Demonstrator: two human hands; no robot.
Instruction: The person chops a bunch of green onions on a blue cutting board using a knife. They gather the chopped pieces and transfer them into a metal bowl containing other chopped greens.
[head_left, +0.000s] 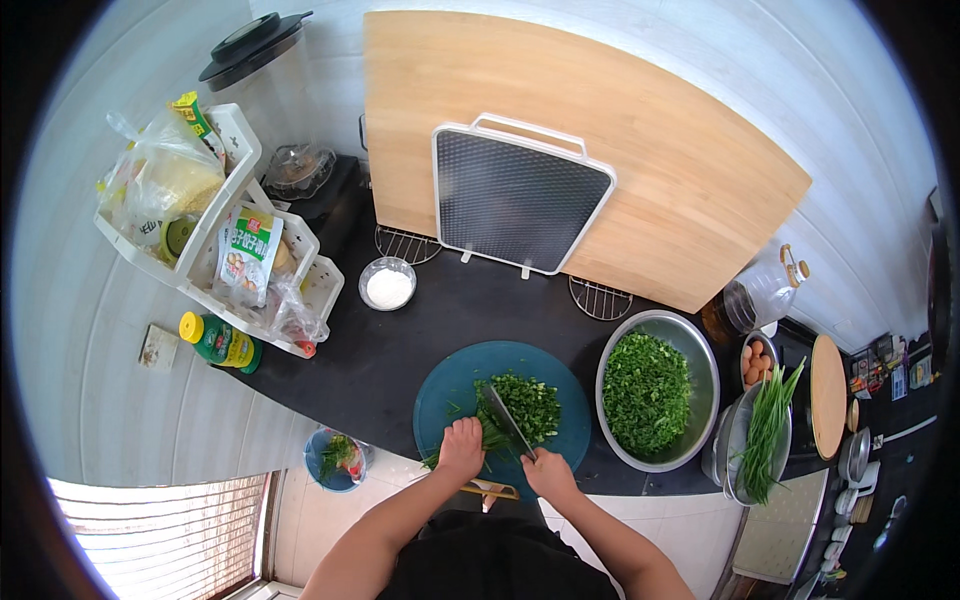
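Note:
My right hand (549, 474) is wrapped round the handle of a kitchen knife (508, 420), its blade slanting away to the left over a round teal cutting board (440, 385). Closed over a bunch of long green chives (492, 436), my left hand (461, 447) presses them to the board just left of the blade. A heap of chopped chives (532, 407) lies beyond and to the right of the knife. To the right of the board, a large steel bowl (708, 400) holds more finely chopped greens. The undersides of both hands' fingers are mostly hidden.
Whole chives (768, 420) lie across a colander at right, beside a bowl of eggs (757, 362). A small bowl of white powder (388, 287) stands behind the board. At left are a tiered white rack (215, 215) and a green bottle (222, 342). A bin (336, 462) sits below.

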